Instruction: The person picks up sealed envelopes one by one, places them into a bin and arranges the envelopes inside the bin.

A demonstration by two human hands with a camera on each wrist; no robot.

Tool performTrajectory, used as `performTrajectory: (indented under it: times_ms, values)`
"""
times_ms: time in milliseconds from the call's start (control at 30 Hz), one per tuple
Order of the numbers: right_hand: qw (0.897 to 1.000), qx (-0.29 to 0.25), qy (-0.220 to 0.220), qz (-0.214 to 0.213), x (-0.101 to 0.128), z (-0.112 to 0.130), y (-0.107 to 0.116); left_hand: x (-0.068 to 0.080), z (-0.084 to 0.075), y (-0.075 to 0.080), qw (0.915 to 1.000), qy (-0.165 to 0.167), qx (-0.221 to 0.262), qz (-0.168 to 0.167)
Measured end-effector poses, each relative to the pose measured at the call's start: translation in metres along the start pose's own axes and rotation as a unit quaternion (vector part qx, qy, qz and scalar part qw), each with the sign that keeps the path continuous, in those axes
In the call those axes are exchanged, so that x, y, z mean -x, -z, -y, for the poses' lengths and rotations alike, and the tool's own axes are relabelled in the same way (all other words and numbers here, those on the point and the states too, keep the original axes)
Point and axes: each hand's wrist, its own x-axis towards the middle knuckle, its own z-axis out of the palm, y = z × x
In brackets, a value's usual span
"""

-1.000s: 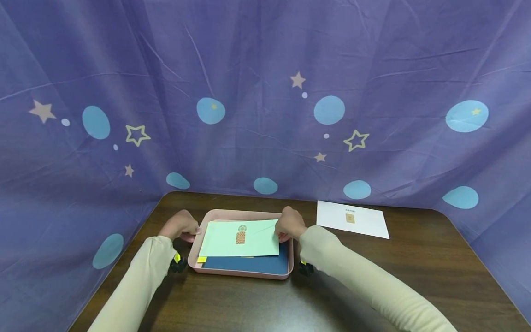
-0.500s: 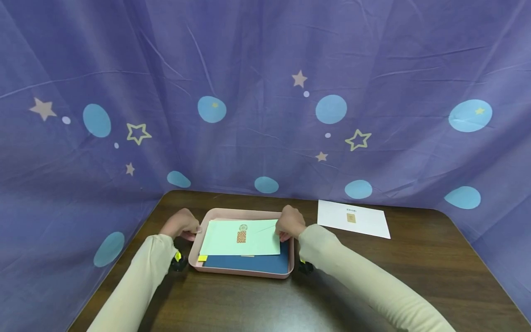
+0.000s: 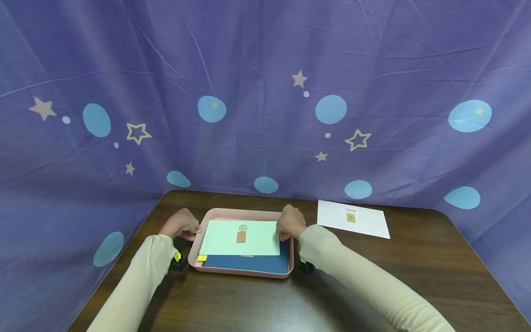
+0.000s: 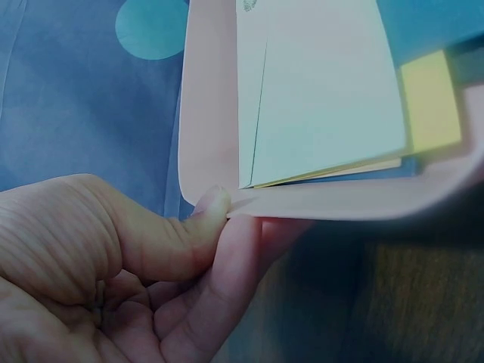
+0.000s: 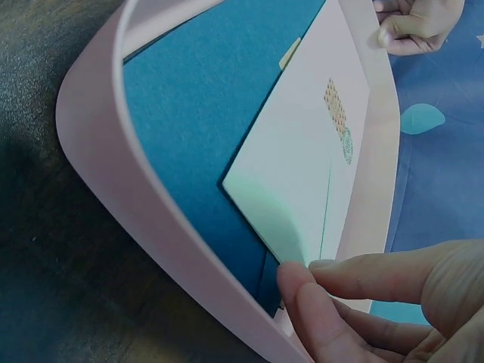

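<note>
A shallow pink tray point(image 3: 238, 273) stands on the table. On top inside it lies a pale green envelope point(image 3: 221, 242) with a stamp and a round postmark. Thumb and fingers of my left hand point(image 3: 181, 224) pinch the tray's left rim; the left wrist view shows the thumb point(image 4: 212, 203) over the edge. My right hand point(image 3: 291, 222) pinches the right edge of the green envelope, its thumb and fingertips point(image 5: 295, 276) meeting at the paper. Beneath the envelope show a dark blue paper piece point(image 3: 253, 264) and a yellow corner point(image 3: 202, 258).
A white envelope point(image 3: 373, 226) with a tan stamp lies at the back of the brown wooden table point(image 3: 232, 304), right of the tray. A purple curtain point(image 3: 257, 138) with stars and blue spots hangs right behind the table. Black wrist cameras point(image 3: 178, 263) sit under both wrists.
The right end of the green envelope sits slightly lower than a second ago. Both hands keep their holds, and the tray stays in place.
</note>
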Motion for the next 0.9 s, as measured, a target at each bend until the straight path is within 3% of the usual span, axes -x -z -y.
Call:
performTrajectory:
  times_ms: [500, 900]
  values:
    - [0.998, -0.049, 0.029, 0.019, 0.003, -0.004, 0.016, 0.000, 0.000, 0.001, 1.0000, -0.004, -0.007, -0.001]
    - [0.993, -0.100, 0.038, 0.054, 0.003, -0.029, 0.074, 0.000, 0.001, 0.002, 1.0000, -0.006, -0.002, 0.002]
